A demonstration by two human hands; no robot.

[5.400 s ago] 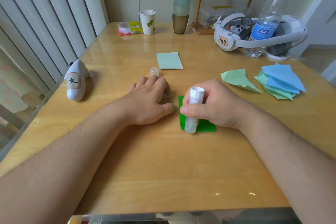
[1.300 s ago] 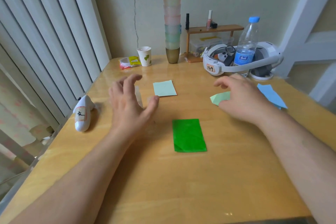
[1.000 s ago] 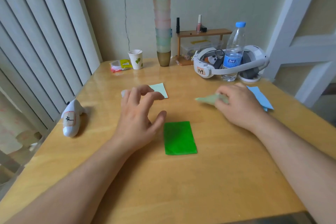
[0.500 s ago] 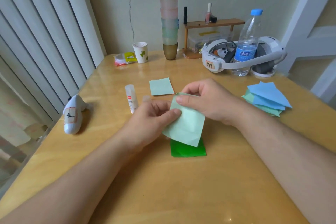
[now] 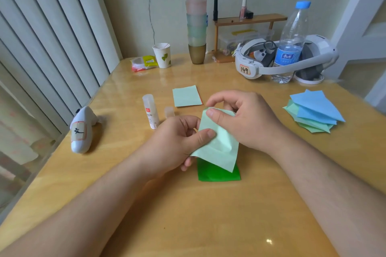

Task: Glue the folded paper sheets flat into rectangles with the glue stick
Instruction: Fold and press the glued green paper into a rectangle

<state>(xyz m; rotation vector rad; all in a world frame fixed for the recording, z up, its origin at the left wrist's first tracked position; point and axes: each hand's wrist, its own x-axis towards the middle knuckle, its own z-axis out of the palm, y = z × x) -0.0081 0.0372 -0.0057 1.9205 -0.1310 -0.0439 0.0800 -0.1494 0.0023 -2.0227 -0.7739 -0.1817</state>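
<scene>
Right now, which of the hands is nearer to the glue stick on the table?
Left. The left hand is just beside the glue stick, on its right and nearer the person. The right hand is farther right, beyond the light green sheet both hands pinch.

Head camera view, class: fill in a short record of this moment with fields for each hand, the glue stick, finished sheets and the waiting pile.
left hand: left hand pinches the left edge of the pale green sheet
right hand: right hand pinches its top corner
glue stick: glue stick lies on the table, uncapped, cap beside it
finished sheets: dark green rectangle under the held sheet; pale rectangle further back
waiting pile: folded blue and green sheets on the right
</scene>
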